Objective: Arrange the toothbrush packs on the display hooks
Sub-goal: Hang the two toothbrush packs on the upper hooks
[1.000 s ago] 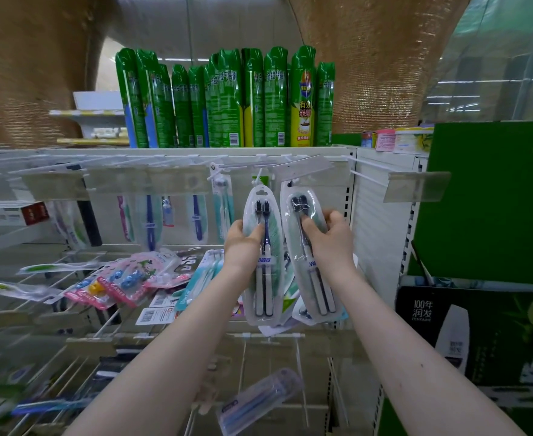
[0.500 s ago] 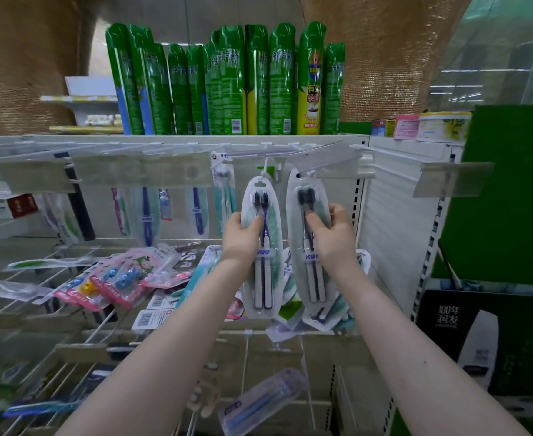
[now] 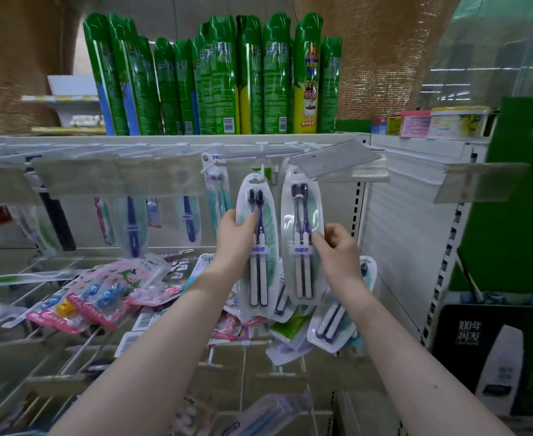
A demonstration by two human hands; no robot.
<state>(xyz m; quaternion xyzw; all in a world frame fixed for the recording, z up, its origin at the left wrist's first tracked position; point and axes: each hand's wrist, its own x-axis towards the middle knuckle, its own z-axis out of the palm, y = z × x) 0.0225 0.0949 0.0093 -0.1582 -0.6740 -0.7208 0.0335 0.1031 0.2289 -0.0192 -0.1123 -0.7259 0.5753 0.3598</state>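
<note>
Two matching toothbrush packs hang side by side under the top rail, each a clear oval blister with two dark-headed brushes. My left hand (image 3: 236, 243) grips the left toothbrush pack (image 3: 260, 278) at its left edge, thumb across the front. The top of this pack sits at a white hook (image 3: 262, 171). My right hand (image 3: 337, 253) pinches the right edge of the right toothbrush pack (image 3: 301, 215) at mid-height. That pack's top is hidden behind a tilted clear label holder (image 3: 334, 158). I cannot tell whether it sits on its hook.
Green spray cans (image 3: 221, 80) stand on the shelf above. Other brush packs (image 3: 133, 225) hang at the left. Loose packs (image 3: 101, 294) lie on wire racks at lower left, and more (image 3: 337, 322) are piled below my hands. A black box (image 3: 495, 357) stands at the right.
My right hand has slid down the right pack from near its top to mid-height. The left hand keeps its grip. The view has moved closer to the display.
</note>
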